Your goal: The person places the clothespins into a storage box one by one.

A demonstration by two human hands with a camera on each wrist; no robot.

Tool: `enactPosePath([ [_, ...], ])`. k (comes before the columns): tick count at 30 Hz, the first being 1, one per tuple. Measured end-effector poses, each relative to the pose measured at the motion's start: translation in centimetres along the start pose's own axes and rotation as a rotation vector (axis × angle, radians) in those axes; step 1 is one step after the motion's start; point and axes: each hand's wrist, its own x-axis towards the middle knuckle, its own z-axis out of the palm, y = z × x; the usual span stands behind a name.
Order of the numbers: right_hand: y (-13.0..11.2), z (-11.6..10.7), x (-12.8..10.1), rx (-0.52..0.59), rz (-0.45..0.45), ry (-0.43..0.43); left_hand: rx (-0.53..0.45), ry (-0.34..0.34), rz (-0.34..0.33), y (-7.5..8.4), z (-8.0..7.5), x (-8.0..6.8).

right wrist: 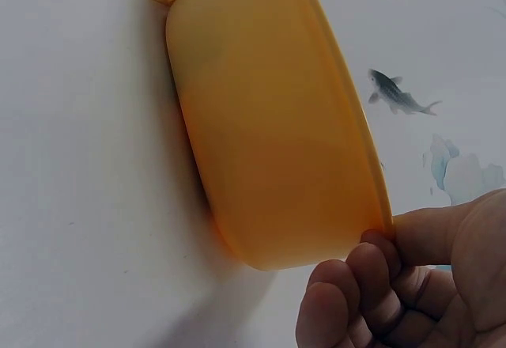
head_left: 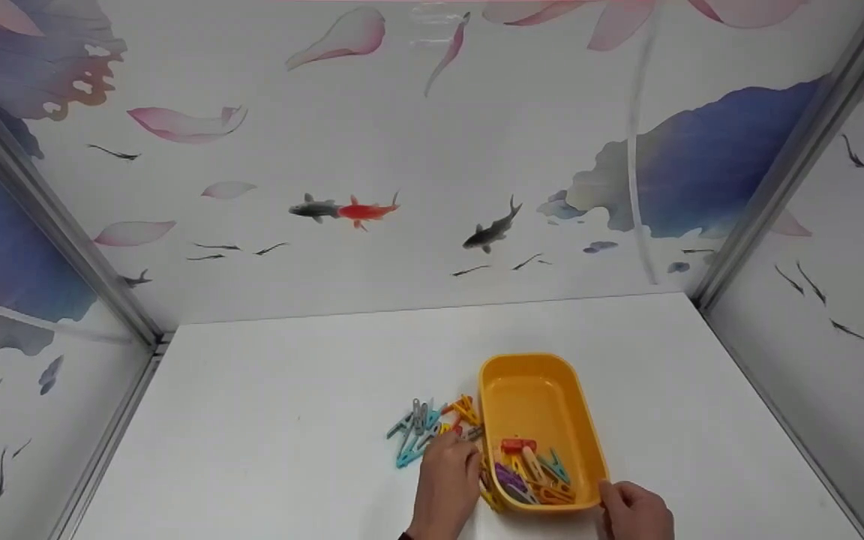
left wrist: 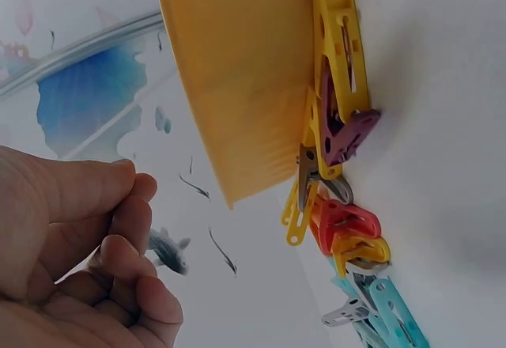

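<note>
A yellow plastic basin (head_left: 533,409) stands on the white table, with several clothespins (head_left: 514,481) in purple, orange, red and teal at its near end. My right hand (head_left: 638,514) pinches the rim at the near right corner between thumb and fingers. Beside the basin's left wall is my left hand (head_left: 447,480), its thumb and index fingertips together; in the left wrist view no object shows between the curled fingers (left wrist: 130,213). Loose clothespins (head_left: 413,429) lie left of the basin, partly hidden by that hand. A yellow-and-purple clothespin (left wrist: 344,71) lies along the basin's side.
The white tabletop (head_left: 274,420) extends on both sides of the basin. Panels printed with fish, petals and leaves enclose it at the back (head_left: 417,150), left and right, with metal posts (head_left: 762,172) at the corners.
</note>
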Motion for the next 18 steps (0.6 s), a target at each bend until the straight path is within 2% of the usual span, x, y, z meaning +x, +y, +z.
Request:
enactPosePath([
  [7,0.0,0.0,0.1,-0.012,0.004,0.002,0.008,0.052,0.006,-1.3,-0.3,-0.1],
  [18,0.1,-0.1,0.0,-0.007,-0.017,0.011,0.010,-0.028,-0.032,-3.0,0.3,0.0],
])
